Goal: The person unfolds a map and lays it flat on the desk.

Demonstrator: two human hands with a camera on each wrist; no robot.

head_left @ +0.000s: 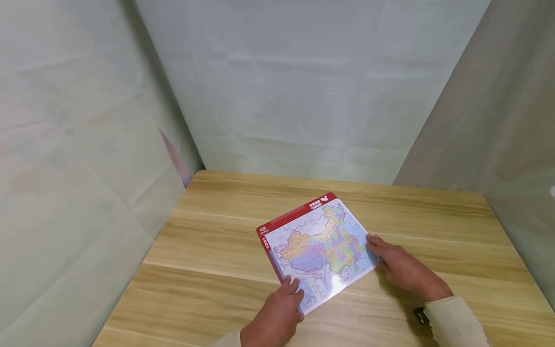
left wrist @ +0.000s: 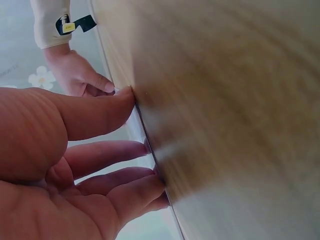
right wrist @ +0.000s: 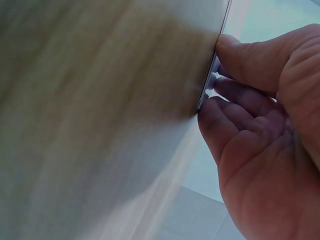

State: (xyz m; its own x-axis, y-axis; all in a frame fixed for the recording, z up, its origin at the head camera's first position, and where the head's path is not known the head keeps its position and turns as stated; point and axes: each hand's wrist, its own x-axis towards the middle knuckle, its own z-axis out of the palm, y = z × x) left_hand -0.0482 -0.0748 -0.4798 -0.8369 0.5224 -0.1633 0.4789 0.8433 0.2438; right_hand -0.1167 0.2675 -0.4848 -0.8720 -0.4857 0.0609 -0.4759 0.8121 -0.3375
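Note:
A thin, glossy map board (head_left: 318, 246) with a red top border and coloured provinces is angled over the wooden table, its top edge pointing away to the left. My left hand (head_left: 279, 308) grips its lower left corner, thumb and fingers along the edge. On the right side, my right hand (head_left: 401, 267) holds the lower right corner. In the left wrist view, the thumb and fingertips of the left hand (left wrist: 95, 160) meet along the board's thin edge. The right hand (right wrist: 260, 95) pinches that edge likewise in the right wrist view.
The wood-grain table (head_left: 204, 241) extends around the board. Pale cloth sheets (head_left: 282, 96) hang behind it and at both sides. A small black strap (head_left: 420, 315) shows by the right sleeve (head_left: 455, 320).

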